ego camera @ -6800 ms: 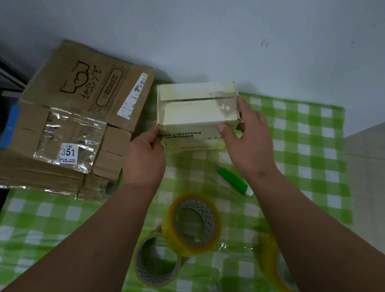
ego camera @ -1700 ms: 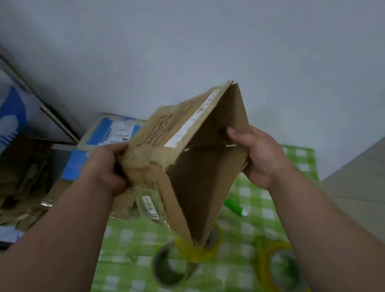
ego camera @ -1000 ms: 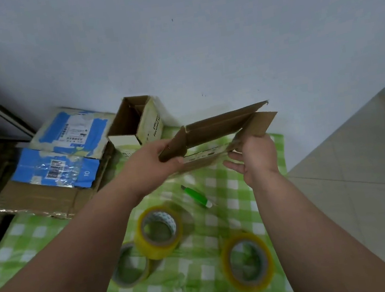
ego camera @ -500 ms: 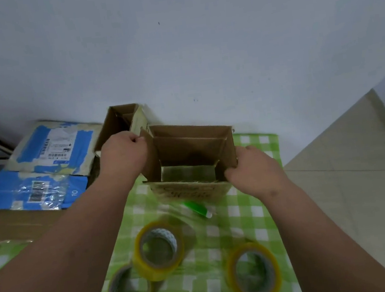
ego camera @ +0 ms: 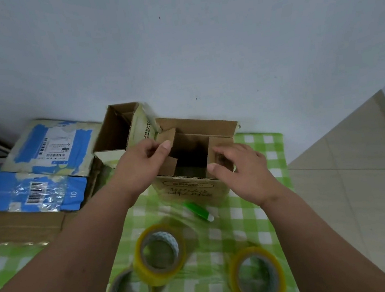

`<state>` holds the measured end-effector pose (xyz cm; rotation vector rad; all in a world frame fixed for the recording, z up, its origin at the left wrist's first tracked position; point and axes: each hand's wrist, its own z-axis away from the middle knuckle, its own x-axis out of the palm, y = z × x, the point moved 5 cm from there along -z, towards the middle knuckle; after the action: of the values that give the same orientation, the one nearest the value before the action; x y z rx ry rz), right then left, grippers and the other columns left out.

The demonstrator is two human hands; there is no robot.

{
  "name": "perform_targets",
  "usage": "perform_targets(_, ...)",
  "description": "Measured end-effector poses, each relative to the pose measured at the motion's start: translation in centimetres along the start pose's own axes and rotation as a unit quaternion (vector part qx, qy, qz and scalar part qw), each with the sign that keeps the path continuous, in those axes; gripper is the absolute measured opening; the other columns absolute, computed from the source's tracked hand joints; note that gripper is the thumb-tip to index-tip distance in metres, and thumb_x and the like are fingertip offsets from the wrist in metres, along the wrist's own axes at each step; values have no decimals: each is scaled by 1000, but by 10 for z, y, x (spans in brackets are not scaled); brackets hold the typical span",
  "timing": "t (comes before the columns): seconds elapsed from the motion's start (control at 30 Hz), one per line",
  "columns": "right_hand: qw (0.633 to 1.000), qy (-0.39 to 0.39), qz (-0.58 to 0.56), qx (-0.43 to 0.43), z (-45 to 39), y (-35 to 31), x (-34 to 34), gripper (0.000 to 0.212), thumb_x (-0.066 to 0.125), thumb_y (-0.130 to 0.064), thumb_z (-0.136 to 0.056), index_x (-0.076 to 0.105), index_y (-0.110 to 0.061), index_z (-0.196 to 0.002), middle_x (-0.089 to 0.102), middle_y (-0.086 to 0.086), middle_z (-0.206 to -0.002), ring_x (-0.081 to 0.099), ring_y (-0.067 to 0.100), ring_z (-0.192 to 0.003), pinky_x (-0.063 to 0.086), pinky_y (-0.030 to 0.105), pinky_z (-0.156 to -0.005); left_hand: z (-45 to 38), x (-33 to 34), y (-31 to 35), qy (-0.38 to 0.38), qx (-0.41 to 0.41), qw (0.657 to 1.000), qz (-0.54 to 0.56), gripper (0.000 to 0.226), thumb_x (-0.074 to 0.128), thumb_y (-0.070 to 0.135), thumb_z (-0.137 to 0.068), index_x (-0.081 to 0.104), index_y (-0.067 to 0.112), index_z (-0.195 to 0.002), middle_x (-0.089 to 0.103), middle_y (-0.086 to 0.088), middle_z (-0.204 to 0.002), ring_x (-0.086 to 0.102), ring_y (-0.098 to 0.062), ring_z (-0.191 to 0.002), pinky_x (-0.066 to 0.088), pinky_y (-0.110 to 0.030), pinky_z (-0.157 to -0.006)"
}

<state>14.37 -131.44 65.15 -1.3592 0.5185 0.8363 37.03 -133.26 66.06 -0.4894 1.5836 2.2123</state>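
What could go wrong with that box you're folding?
The inner flaps that the left hand and right hand bend into the brown box may spring back up; no tape holds them. A push could also bump the small open box standing right beside it.

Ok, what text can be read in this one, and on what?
"Efficien", cut off, on the flap of the pale box.
"10" on the blue parcel.
Print on the brown box and the labels on the white-and-blue parcel: too blurred to read.
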Motion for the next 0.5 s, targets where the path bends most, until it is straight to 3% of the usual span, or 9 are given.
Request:
perform_targets(0.1,1000,3,9,-3,0,5,1,82,26,-80,-74,52,-34,-136,52,-13,-136,33,5,-134,11,30,-101,-2,-6,-1,9,5,1000,6,23,54,49,-95,61,33,-109,62,0,-108,64,-14,-94,52,-34,-83)
perform_targets(0.2,1000,-21,3,-11,3,8,-1,96,20,-90,-70,48,-31,-141,45,-10,-147,24,3,-141,8,34,-110,-5,-2,-5,-33,-4,998,-46,35,51,49,-96,61,34,-126,46,0,-124,52,-14,-109,42,-33,-97)
perform_targets(0.33,992,-124,-12,4,4,6,0,118,44,-95,-53,29,-32,-151,21,-9,-161,-1,-4,-146,-3,49,-120,-6,4,-4,-106,-56,992,-46,72,48,71,-82,53,28,-139,32,3,-140,39,-18,-128,32,-34,-107)
perform_targets(0.4,986,-168,-10,5,3,7,0,117,64,-81,-54,25,-31,-153,15,-9,-162,-7,-6,-145,-1,48,-121,-7,0,0,-168,-73,979,-87,92,50,83,-67,47,32,-143,27,6,-142,36,-18,-131,30,-35,-110)
perform_targets(0.47,986,-164,-38,7,-1,11,-4,100,82,-50,-65,34,-28,-150,19,-6,-161,1,-1,-147,9,35,-121,-7,-4,2,-246,-88,959,-110,115,67,88,-50,38,36,-148,25,9,-142,32,-20,-134,27,-40,-116)
perform_targets(0.5,988,-137,-70,15,-3,13,-8,86,83,-34,-70,42,-28,-146,24,-5,-160,10,2,-147,15,26,-116,-6,-6,2,-280,-95,949,-111,124,77,79,-41,34,36,-150,25,10,-140,32,-19,-133,27,-38,-115)
